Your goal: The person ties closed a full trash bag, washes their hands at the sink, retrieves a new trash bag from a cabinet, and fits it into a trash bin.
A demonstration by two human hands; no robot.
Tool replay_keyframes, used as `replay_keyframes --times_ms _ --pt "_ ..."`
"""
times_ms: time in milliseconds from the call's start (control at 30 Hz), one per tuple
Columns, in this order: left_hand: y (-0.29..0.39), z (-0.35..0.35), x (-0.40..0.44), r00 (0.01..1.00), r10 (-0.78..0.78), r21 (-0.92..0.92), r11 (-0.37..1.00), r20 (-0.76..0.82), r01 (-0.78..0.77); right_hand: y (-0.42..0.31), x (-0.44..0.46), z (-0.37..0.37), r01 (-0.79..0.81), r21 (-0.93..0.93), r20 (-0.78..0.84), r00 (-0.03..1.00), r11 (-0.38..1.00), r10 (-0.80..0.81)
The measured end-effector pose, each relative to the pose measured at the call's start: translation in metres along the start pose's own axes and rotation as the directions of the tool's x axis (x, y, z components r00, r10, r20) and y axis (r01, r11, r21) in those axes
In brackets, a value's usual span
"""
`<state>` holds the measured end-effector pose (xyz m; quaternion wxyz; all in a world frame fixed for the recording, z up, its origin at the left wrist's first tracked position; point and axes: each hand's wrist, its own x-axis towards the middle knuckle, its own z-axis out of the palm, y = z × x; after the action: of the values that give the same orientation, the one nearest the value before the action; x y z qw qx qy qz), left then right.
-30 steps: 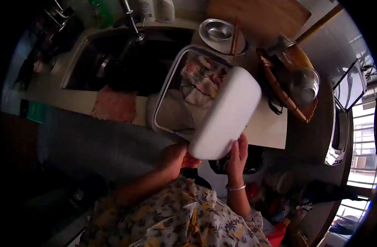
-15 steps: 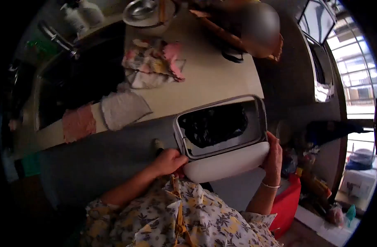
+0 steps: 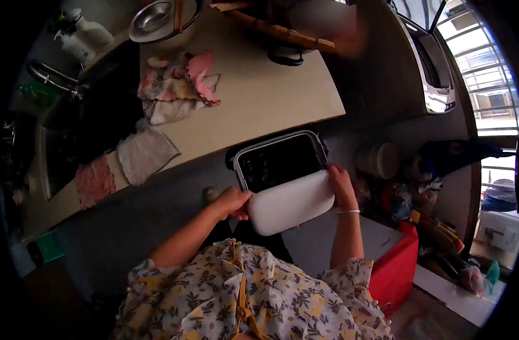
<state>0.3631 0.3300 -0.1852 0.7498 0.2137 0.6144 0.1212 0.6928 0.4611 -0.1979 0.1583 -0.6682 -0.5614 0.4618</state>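
Note:
My left hand (image 3: pixel 232 204) is closed on the left side of a white rectangular trash can (image 3: pixel 242 177), near the hinge of its lid. On the opposite side, my right hand (image 3: pixel 343 186) grips the can by the lid's right end, a bracelet on that wrist. The white lid (image 3: pixel 293 203) is swung back toward my body, so the mouth faces up. Inside shows a black plastic bag (image 3: pixel 279 161). The can is in front of my torso, close to the counter's front edge. Its lower part is hidden.
The counter (image 3: pixel 259 96) holds crumpled cloths (image 3: pixel 174 85), a grey cloth (image 3: pixel 147 156) and a pink cloth (image 3: pixel 95 180) over its edge, metal bowls (image 3: pixel 154 17) and a wicker basket (image 3: pixel 271 25). A sink tap (image 3: pixel 55 79) is left. A white bucket (image 3: pixel 379 160) and a red-sided box (image 3: pixel 395 269) are right.
The trash can has gone from overlapping the counter's edge to lower down beside it, looking smaller. Both hands have moved with it and keep their hold. The camera view has shifted slightly.

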Motion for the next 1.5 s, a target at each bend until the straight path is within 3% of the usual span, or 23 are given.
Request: replay_keyframes --times_ms 133,200,233,300,533,600,633,700,833,900,1133,1300,1400,1433,1500 --pt "0.008 -0.004 0.027 0.997 0.043 -0.012 0.999 -0.066 -0.044 -0.014 0.029 0.008 -0.072 0.009 -0.035 0.997 0.997 0.072" --pt "0.012 -0.002 0.037 0.995 0.046 0.011 0.999 -0.092 -0.045 -0.014 0.042 0.007 0.119 -0.197 -0.033 0.991 0.973 -0.128" --pt "0.013 0.000 0.041 0.995 0.043 0.007 0.999 -0.094 -0.042 -0.012 0.049 0.007 0.119 -0.197 -0.027 0.992 0.973 -0.127" --pt "0.014 0.002 0.048 0.992 0.004 0.041 0.999 -0.122 0.001 -0.009 0.061 0.011 0.175 -0.505 -0.014 0.977 0.845 -0.211" --pt "0.020 0.011 0.052 0.954 -0.057 0.008 0.998 -0.293 0.062 -0.032 0.074 0.021 0.111 -0.671 0.034 0.992 0.733 -0.119" --pt "0.025 0.012 0.054 0.891 0.127 0.447 0.890 -0.436 0.092 -0.038 0.071 0.021 0.114 -0.741 0.036 0.991 0.662 -0.130" --pt "0.027 0.014 0.054 0.889 0.126 0.442 0.892 -0.440 0.093 -0.039 0.072 0.022 0.120 -0.742 0.041 0.990 0.660 -0.133" --pt "0.031 0.020 0.055 0.659 0.430 0.654 0.746 -0.617 0.126 -0.041 0.074 0.024 0.149 -0.720 0.002 0.977 0.678 -0.212" --pt "0.028 0.017 0.076 0.653 0.402 0.638 0.753 -0.642 0.164 -0.045 0.082 0.028 0.172 -0.720 0.021 0.974 0.672 -0.227" --pt "0.023 0.019 0.079 0.627 0.420 0.603 0.791 -0.656 0.101 -0.042 0.088 0.030 0.066 -0.684 0.010 0.997 0.726 -0.081" --pt "0.016 0.022 0.093 0.626 0.373 0.537 0.839 -0.685 0.087 -0.025 0.097 0.042 0.086 -0.622 -0.019 0.992 0.778 -0.125" --pt "0.016 0.037 0.086 0.471 0.495 0.569 0.822 -0.730 0.017 -0.011 0.094 0.049 0.157 -0.544 -0.091 0.965 0.824 -0.244" --pt "0.010 0.036 0.095 0.525 0.366 0.476 0.875 -0.768 0.086 -0.021 0.092 0.045 0.109 -0.523 -0.032 0.989 0.845 -0.148" --pt "0.014 0.032 0.094 0.498 0.371 0.471 0.878 -0.784 0.088 -0.021 0.098 0.045 0.138 -0.513 -0.023 0.984 0.847 -0.174" --pt "0.020 0.029 0.087 0.573 0.362 0.525 0.839 -0.735 0.144 -0.013 0.103 0.044 0.080 -0.570 -0.009 0.995 0.818 -0.104"
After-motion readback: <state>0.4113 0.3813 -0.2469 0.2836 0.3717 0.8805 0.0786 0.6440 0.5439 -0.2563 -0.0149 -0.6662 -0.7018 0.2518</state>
